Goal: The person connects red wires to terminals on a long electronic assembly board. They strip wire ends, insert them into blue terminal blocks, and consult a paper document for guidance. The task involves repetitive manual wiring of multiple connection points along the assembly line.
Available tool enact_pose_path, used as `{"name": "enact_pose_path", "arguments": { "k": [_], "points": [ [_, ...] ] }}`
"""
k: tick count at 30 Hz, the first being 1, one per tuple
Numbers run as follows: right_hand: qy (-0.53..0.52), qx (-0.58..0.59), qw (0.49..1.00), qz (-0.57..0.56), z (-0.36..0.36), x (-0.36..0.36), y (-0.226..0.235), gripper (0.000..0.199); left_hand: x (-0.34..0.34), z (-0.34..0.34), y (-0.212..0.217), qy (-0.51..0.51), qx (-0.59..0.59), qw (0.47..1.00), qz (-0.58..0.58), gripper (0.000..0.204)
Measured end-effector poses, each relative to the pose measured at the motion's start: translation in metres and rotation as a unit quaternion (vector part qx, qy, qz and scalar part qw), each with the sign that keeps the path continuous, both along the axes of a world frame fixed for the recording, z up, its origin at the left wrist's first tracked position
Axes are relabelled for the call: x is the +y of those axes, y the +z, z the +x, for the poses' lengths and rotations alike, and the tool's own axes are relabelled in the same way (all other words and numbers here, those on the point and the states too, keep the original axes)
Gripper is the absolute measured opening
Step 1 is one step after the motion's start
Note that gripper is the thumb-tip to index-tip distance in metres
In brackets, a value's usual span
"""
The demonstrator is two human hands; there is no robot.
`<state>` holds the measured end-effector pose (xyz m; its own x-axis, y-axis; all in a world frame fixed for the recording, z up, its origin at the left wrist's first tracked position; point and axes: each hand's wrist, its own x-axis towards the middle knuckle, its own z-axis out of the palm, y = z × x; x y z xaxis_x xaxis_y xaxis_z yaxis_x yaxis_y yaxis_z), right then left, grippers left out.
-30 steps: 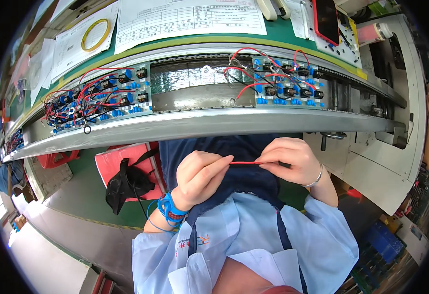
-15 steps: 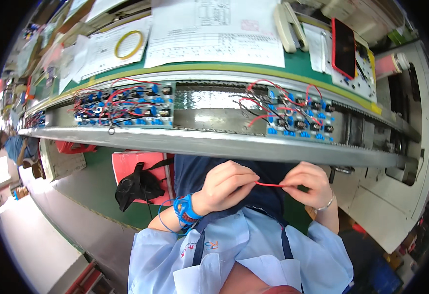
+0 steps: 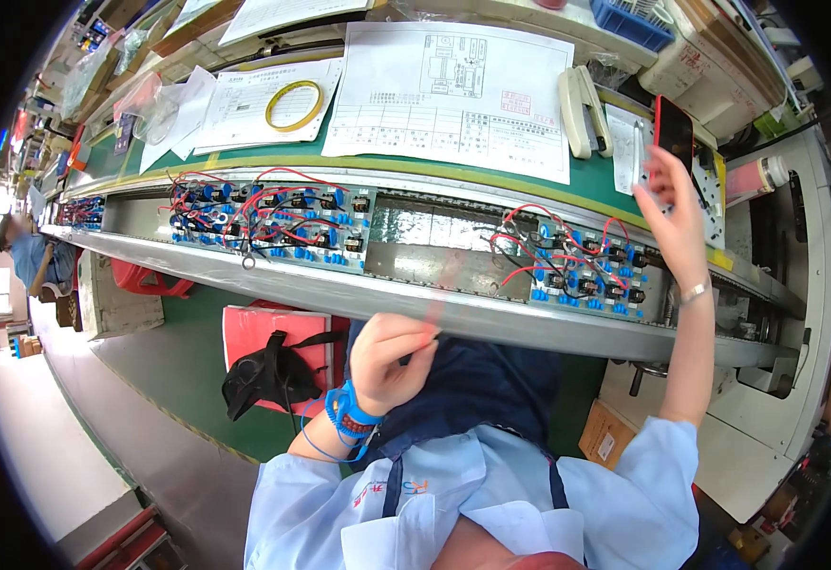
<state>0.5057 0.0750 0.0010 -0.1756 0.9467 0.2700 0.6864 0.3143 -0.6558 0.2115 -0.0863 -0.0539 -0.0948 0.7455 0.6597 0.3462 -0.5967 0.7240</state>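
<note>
Pinching a blurred red wire [image 3: 443, 293], likely light, bendy and best held near an end, the left hand [image 3: 390, 361] sits apart from the right hand [image 3: 676, 211], its fingers loosely parted beside the phone [image 3: 674, 135].

The rail [image 3: 548, 331] looks like smooth metal, the phone [image 3: 674, 128] glossy, the sheet [image 3: 396, 119] paper, the apron [image 3: 491, 385] matt cloth.

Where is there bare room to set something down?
A wide gap is on the track, between left boards and right boards, though the red wire in the left hand blurs over its near edge. A small green table patch lies below the stapler, right of the large sheet. Crowded: around the phone, near the right hand.
</note>
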Motion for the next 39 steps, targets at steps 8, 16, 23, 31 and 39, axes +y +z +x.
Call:
{"name": "enact_pose_path", "arguments": {
  "k": [8, 16, 23, 31, 39],
  "points": [
    [-0.005, -0.128, 0.992, 0.013, -0.036, 0.076, -0.035, 0.076, 0.016, -0.015, -0.012, 0.146, 0.101, 0.982, 0.059, 0.028],
    [-0.074, -0.236, 0.968, 0.037, -0.050, 0.087, -0.030, 0.073, 0.027, -0.010, -0.028, 0.138, 0.074, 0.987, 0.033, 0.032],
    [-0.122, -0.312, 0.941, -0.038, -0.028, 0.060, -0.011, 0.072, 0.026, -0.011, -0.029, 0.105, 0.098, 0.988, 0.052, 0.028],
    [0.036, -0.289, 0.939, 0.183, -0.079, 0.144, 0.012, 0.050, 0.025, -0.012, -0.030, 0.128, 0.090, 0.986, 0.050, 0.032],
    [0.157, -0.258, 0.952, -0.039, -0.169, 0.235, -0.010, 0.047, 0.029, -0.009, -0.033, 0.131, 0.073, 0.987, 0.052, 0.030]
  ]
}}
